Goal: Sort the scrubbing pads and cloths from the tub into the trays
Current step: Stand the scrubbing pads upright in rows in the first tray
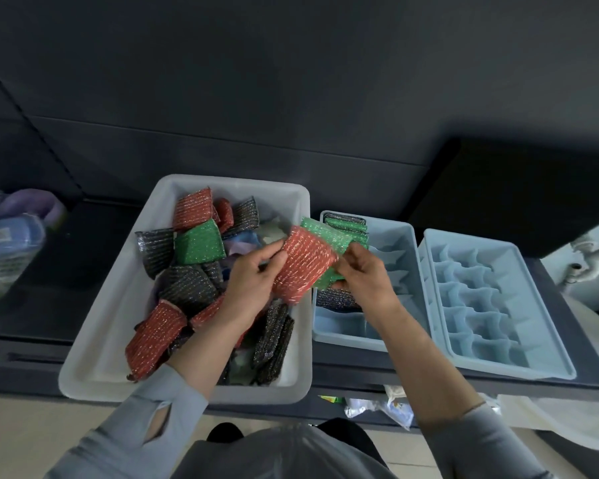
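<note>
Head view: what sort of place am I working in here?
Probably a home utility or washroom corner, though that is uncertain. A dark counter carries a white tub of scrubbing pads and two blue divided trays. White drain piping shows at far right, and bagged household goods lie at left.

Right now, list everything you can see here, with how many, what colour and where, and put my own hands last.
tub: one, white, left of centre on the dark counter.
scrubbing pads in tub: many, red, green and dark glittery, piled loosely.
cloths: a few, pale purple and blue, under the pads; count unclear.
near tray: one, light blue, with dividers, right of the tub; green and dark pads in its far end.
far tray: one, light blue, with dividers, rightmost.
bag: one, blue and purple, far left.
red pad: one, held by both hands.
green pad: one, behind the red pad.
left hand: grips the red pad.
right hand: pinches the pads.
</note>
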The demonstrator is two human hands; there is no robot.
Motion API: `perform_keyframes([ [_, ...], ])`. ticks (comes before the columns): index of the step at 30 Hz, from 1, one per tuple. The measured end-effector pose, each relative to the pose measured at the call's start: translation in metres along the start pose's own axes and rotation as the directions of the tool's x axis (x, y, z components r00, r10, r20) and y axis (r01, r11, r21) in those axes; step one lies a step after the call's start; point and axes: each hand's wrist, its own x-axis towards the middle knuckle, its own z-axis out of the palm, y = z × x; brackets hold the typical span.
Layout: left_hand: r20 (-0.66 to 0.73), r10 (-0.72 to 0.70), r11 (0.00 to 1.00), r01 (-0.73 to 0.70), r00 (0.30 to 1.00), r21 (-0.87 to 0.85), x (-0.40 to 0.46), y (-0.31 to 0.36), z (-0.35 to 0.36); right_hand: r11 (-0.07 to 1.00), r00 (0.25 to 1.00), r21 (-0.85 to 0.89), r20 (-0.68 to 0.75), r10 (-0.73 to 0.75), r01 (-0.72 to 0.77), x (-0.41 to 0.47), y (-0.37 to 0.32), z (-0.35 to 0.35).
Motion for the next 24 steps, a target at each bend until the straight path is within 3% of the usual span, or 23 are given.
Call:
perform_keyframes([
  [4, -0.066, -0.009, 1.000, 0.010, 0.998, 0.003, 0.005, -0.004, -0.010, 0.997, 0.996, -0.074, -0.090, -0.024, 0.017, -0.003, 0.011, -0.031],
  [7, -0.094, -0.038, 0.999, 0.035, 0.995, -0.030, 0.009, -0.009, -0.016, 0.936, 0.988, -0.344, -0.097, -0.120, 0.080, -0.011, 0.024, -0.055],
  [11, -0.063, -0.073, 0.997, 0.073, 0.995, 0.003, 0.012, -0.015, -0.019, 0.588, 0.941, -0.772, 0.039, -0.336, 0.242, -0.023, 0.038, -0.053],
  [14, -0.045, -0.060, 0.998, 0.061, 0.997, 0.004, 0.013, -0.016, -0.018, 0.286, 0.851, -0.889, 0.184, -0.491, 0.357, -0.022, 0.039, -0.040],
  [16, -0.039, -0.048, 0.999, 0.047, 0.998, -0.014, 0.012, -0.014, -0.018, 0.179, 0.838, -0.918, 0.226, -0.497, 0.353, -0.018, 0.037, -0.034],
  [20, -0.042, -0.041, 0.999, 0.040, 0.998, -0.034, 0.009, -0.012, -0.019, 0.083, 0.860, -0.917, 0.331, -0.388, 0.390, -0.020, 0.047, -0.015],
  [24, -0.057, -0.039, 0.999, 0.036, 0.998, -0.041, 0.005, -0.014, -0.020, 0.253, 0.875, -0.906, 0.206, -0.437, 0.339, -0.015, 0.057, -0.012],
])
